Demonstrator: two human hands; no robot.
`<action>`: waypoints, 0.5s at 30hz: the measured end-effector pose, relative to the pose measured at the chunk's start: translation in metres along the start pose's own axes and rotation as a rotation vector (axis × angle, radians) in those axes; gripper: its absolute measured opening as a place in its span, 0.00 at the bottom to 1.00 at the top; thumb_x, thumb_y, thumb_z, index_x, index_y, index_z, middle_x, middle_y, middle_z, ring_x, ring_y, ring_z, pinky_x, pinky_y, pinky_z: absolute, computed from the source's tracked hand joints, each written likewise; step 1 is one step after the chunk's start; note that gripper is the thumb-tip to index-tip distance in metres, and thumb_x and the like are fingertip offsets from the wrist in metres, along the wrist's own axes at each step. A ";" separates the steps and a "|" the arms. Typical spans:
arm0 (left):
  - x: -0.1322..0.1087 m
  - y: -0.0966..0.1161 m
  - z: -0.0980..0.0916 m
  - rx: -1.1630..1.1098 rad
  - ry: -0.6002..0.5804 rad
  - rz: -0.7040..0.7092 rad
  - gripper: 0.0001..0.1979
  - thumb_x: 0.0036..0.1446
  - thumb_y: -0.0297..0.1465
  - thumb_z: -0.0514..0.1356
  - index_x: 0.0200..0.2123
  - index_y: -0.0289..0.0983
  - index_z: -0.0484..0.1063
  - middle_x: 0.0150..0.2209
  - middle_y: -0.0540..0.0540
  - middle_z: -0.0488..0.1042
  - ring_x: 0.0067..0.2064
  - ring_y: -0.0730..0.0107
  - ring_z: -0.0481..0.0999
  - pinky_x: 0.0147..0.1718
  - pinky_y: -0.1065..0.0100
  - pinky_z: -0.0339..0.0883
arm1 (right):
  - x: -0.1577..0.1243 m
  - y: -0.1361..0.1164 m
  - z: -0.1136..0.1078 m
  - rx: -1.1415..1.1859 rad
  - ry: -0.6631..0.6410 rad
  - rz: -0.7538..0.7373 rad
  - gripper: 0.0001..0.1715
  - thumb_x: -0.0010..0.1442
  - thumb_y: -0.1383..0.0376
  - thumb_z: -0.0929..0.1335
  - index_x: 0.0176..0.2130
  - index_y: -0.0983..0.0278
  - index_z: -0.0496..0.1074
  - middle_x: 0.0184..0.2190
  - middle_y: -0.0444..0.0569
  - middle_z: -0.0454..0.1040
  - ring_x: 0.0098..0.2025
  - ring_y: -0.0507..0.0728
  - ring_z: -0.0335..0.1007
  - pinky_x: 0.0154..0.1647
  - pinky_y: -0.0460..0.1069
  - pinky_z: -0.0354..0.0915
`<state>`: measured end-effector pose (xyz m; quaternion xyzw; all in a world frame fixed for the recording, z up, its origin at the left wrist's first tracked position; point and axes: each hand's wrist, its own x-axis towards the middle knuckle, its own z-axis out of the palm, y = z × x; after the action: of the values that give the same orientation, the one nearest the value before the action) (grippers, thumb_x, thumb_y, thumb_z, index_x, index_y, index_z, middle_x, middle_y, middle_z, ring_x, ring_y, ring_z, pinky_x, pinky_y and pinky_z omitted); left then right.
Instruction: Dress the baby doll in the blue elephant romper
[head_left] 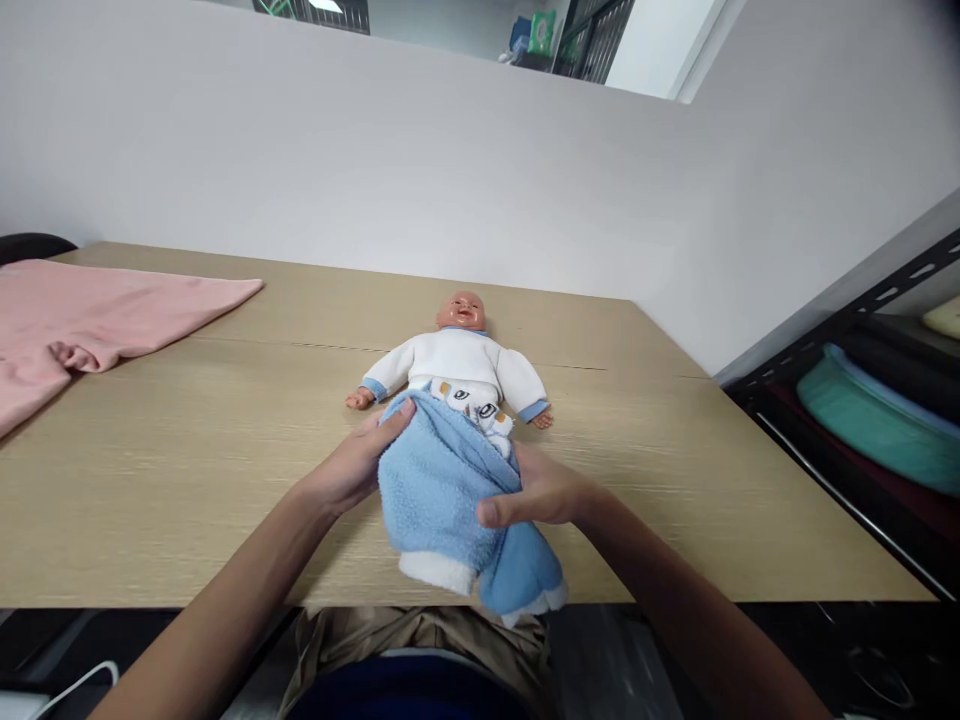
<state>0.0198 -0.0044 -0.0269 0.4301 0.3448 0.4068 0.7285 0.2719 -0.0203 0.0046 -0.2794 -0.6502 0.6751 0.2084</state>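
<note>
Currently, the left hand (361, 455) and right hand (544, 488) are grasping opposite sides of the blue fleece trousers (439, 485) near the desk's (247, 480) front edge; the baby doll (454, 355) is lying lengthwise, head toward the back edge.

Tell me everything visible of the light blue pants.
The light blue pants look fleecy, with white trim at the leg ends. They lie rumpled over the doll's lower body, waist edge slanting, legs toward the table's near edge. The left hand pinches the waist edge; the right hand holds the other side, thumb on top. Any legs inside are hidden.
</note>
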 end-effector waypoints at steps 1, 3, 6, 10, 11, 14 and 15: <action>-0.001 0.000 -0.002 0.031 -0.038 -0.003 0.33 0.62 0.59 0.67 0.52 0.36 0.81 0.44 0.39 0.86 0.46 0.53 0.85 0.48 0.61 0.78 | -0.002 0.000 0.000 0.019 -0.013 -0.027 0.45 0.52 0.44 0.83 0.62 0.58 0.76 0.57 0.51 0.82 0.63 0.65 0.77 0.70 0.62 0.68; -0.005 -0.002 -0.007 0.121 -0.205 0.009 0.37 0.53 0.63 0.71 0.48 0.35 0.83 0.42 0.39 0.86 0.45 0.52 0.85 0.45 0.61 0.78 | -0.003 0.002 0.002 0.069 0.059 -0.046 0.35 0.56 0.46 0.82 0.56 0.59 0.80 0.52 0.50 0.84 0.60 0.63 0.79 0.70 0.61 0.69; -0.015 -0.006 -0.011 0.180 -0.470 0.039 0.41 0.39 0.56 0.81 0.52 0.37 0.83 0.41 0.41 0.86 0.42 0.53 0.85 0.45 0.60 0.78 | 0.001 0.010 0.011 0.224 0.268 -0.028 0.32 0.59 0.41 0.78 0.52 0.59 0.82 0.51 0.50 0.85 0.57 0.62 0.80 0.72 0.61 0.66; -0.027 -0.016 -0.002 -0.035 -0.384 0.020 0.31 0.55 0.52 0.75 0.53 0.37 0.81 0.33 0.42 0.84 0.31 0.57 0.83 0.38 0.58 0.79 | 0.004 0.016 0.021 0.245 0.386 0.029 0.35 0.54 0.38 0.80 0.49 0.58 0.82 0.49 0.49 0.85 0.54 0.63 0.81 0.71 0.63 0.67; -0.030 -0.018 0.001 -0.097 -0.319 0.014 0.28 0.56 0.52 0.74 0.51 0.38 0.81 0.33 0.43 0.84 0.30 0.57 0.83 0.36 0.59 0.79 | 0.003 0.016 0.022 0.200 0.405 0.056 0.35 0.53 0.37 0.80 0.50 0.57 0.82 0.50 0.49 0.85 0.55 0.64 0.81 0.71 0.64 0.67; -0.039 -0.021 0.005 -0.210 -0.149 0.013 0.22 0.56 0.48 0.75 0.45 0.38 0.82 0.37 0.44 0.85 0.36 0.59 0.84 0.37 0.64 0.79 | -0.005 0.010 0.023 0.115 0.368 0.117 0.40 0.56 0.36 0.78 0.57 0.56 0.79 0.57 0.52 0.83 0.61 0.68 0.78 0.71 0.66 0.67; -0.042 -0.021 0.005 -0.209 -0.127 0.013 0.20 0.56 0.46 0.76 0.44 0.38 0.83 0.38 0.44 0.85 0.38 0.59 0.84 0.40 0.65 0.78 | -0.007 0.007 0.023 0.123 0.302 0.096 0.42 0.56 0.36 0.78 0.59 0.57 0.78 0.59 0.54 0.82 0.63 0.68 0.77 0.71 0.66 0.67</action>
<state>0.0123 -0.0501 -0.0376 0.3791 0.2509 0.4169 0.7871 0.2632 -0.0430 -0.0018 -0.3954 -0.5548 0.6730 0.2879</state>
